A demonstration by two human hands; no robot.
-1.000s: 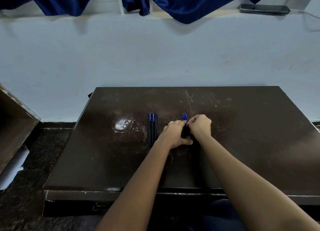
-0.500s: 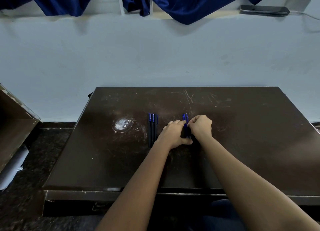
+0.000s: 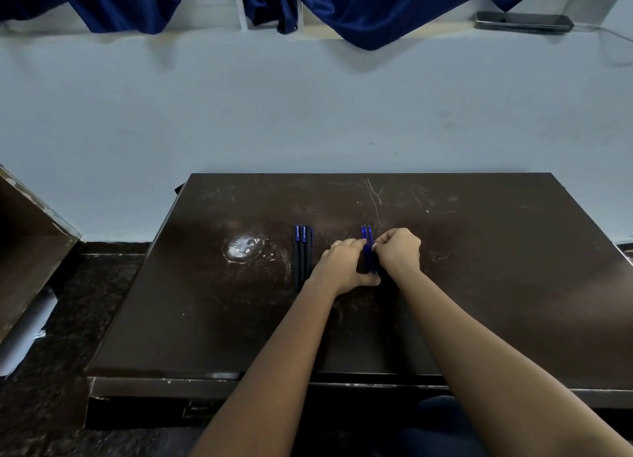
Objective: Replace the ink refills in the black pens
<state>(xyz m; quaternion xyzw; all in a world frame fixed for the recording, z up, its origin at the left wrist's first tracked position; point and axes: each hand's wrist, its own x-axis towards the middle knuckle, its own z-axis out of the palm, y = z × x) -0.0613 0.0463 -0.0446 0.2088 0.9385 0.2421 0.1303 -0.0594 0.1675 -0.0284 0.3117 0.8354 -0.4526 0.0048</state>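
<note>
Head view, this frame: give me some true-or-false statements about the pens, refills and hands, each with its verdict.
1. The black pens lie side by side on the table, left of both hands. True.
2. The right hand holds a black pen. False: it pinches the blue refills.
3. The left hand also holds the blue refills. True.
4. The white stain lies right of the hands. False: it lies left of the black pens.
5. The curtain above is red. False: it is blue.
</note>
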